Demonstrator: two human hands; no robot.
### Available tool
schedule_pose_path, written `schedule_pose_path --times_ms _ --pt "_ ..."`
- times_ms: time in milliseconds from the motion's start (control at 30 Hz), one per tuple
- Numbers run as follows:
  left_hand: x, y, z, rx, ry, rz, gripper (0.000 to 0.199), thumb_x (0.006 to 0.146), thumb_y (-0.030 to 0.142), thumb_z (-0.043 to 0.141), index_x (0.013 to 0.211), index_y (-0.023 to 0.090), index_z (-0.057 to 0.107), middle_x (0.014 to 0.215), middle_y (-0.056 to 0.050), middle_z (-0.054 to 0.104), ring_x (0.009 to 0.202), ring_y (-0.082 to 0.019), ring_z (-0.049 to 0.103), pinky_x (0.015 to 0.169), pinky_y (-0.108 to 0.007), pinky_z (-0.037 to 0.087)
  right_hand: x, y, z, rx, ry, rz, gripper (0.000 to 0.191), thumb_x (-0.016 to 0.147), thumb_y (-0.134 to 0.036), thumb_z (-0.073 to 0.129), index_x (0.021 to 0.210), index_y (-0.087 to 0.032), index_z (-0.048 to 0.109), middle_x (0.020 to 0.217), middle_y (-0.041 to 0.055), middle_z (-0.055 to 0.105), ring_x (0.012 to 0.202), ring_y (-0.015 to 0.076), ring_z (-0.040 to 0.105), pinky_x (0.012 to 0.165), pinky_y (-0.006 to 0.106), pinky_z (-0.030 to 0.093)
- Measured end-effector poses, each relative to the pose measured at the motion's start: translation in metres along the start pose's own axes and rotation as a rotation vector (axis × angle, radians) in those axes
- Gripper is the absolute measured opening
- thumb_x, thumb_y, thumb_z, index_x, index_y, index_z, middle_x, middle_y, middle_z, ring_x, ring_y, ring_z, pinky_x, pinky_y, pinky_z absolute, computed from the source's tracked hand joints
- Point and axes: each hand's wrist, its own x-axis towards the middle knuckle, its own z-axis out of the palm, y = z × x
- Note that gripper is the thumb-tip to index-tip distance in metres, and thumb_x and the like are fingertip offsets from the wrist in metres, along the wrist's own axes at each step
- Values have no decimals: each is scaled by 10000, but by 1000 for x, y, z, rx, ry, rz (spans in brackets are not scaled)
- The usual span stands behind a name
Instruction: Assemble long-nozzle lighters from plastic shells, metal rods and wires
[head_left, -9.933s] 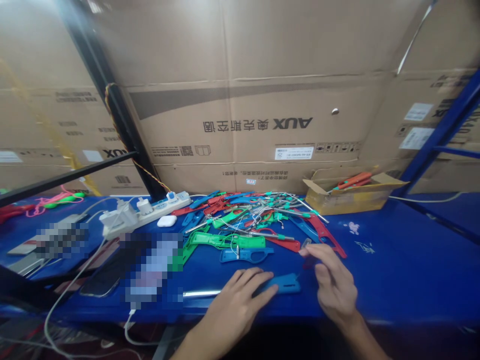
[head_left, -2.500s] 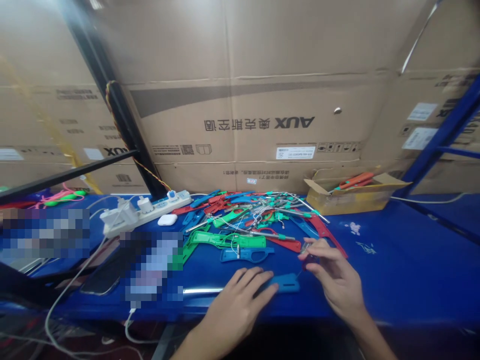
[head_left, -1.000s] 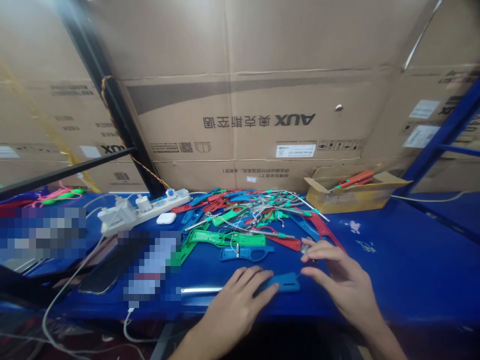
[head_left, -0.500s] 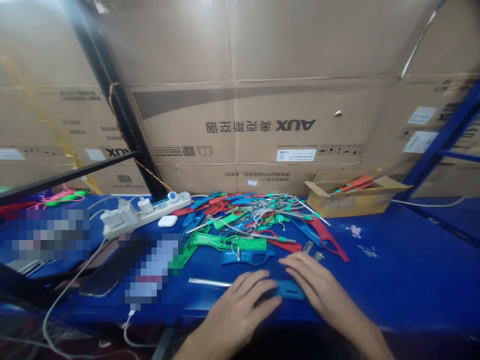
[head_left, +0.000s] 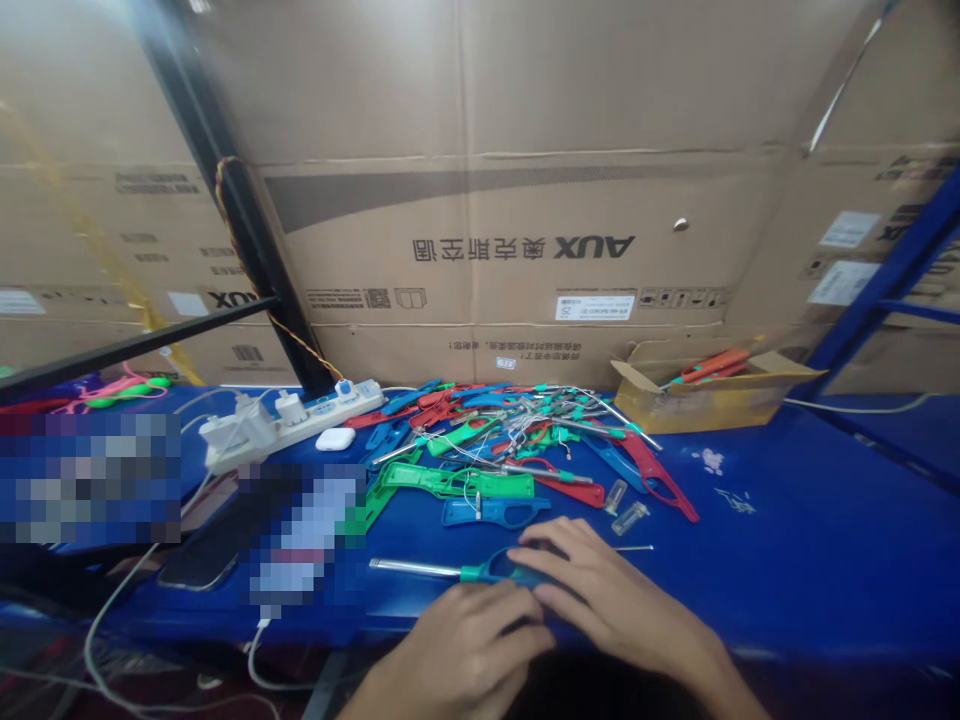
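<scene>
A long-nosed lighter with a blue handle (head_left: 498, 566), a green collar (head_left: 471, 573) and a metal tube (head_left: 412, 568) lies near the front of the table, its tube pointing left. My left hand (head_left: 476, 635) has its fingers curled against the near side of the handle. From the right, my right hand (head_left: 600, 580) closes over the handle, hiding most of it. A thin metal rod (head_left: 635, 548) pokes out beyond my right hand; its other end is hidden. Two small clear plastic tanks (head_left: 628, 517) lie just beyond my right hand.
Behind is a heap of lighter parts, with green shells (head_left: 457, 484), a blue shell (head_left: 495, 512) and red shells (head_left: 660, 475). A small carton (head_left: 705, 405) with orange pieces stands back right. A power strip (head_left: 315, 425), white case (head_left: 335, 439) and phones (head_left: 206, 560) lie left.
My right hand has moved left, onto the handle. My left hand has drawn nearer and curled, uncovering the green collar. The tanks and thin rod show more plainly now.
</scene>
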Motion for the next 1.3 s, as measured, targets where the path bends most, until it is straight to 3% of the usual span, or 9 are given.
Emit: schedule_pose_path --times_ms 200,367,500,600,700,833,1133,1300 --pt "-1 1 2 8 66 23 273 873 47 474 1060 178 624 856 -27 675 689 -161 631 586 -267 519 16 -12 13 -69 14 -40 521 970 -140 552 1462 -304 504 1257 78 598 1172 242 559 1026 446 457" --pt "-1 1 0 -12 103 31 289 864 28 460 1067 163 615 873 -41 691 700 -153 647 593 -260 520 19 -15 17 -112 46 -25 371 998 -199 549 1354 -298 584 1107 58 620 1048 233 605 951 417 492" --pt "-1 1 0 16 99 16 304 871 38 454 1099 172 604 868 -36 690 690 -153 656 585 -263 531 13 -11 17 -72 246 58 286 1046 -324 486 1306 -263 588 1135 67 635 944 213 676 834 357 566" --pt "1 0 3 87 58 -42 334 885 51 473 1163 185 600 966 -41 718 795 -198 706 648 -310 587 8 -4 20 -102 477 31 353 1071 -448 415 1284 -246 609 1049 74 677 801 199 724 669 290 586" --pt "3 -1 7 138 32 -98 354 896 47 477 1202 185 590 1014 -44 725 869 -230 720 687 -342 611 5 1 24 -209 643 -7 454 1073 -528 368 1303 -242 635 975 92 731 742 212 752 610 272 583" --pt "5 -1 8 129 -4 -116 336 901 47 471 1184 190 584 990 -39 713 823 -223 707 672 -343 607 7 0 24 -258 626 38 470 1087 -512 332 1307 -260 661 1011 100 763 676 196 759 553 247 563" --pt "3 -2 8 112 -19 -120 335 910 50 467 1194 190 575 1003 -43 708 797 -218 696 652 -333 588 7 -5 22 -125 589 56 424 1070 -527 415 1021 -227 711 820 23 729 683 170 744 616 234 561" --pt "3 -1 9 112 0 -113 327 907 49 468 1183 191 572 1015 -42 712 844 -229 711 693 -345 601 9 -1 23 -118 563 75 411 1083 -503 388 1169 -236 688 955 44 764 784 199 766 664 266 587"
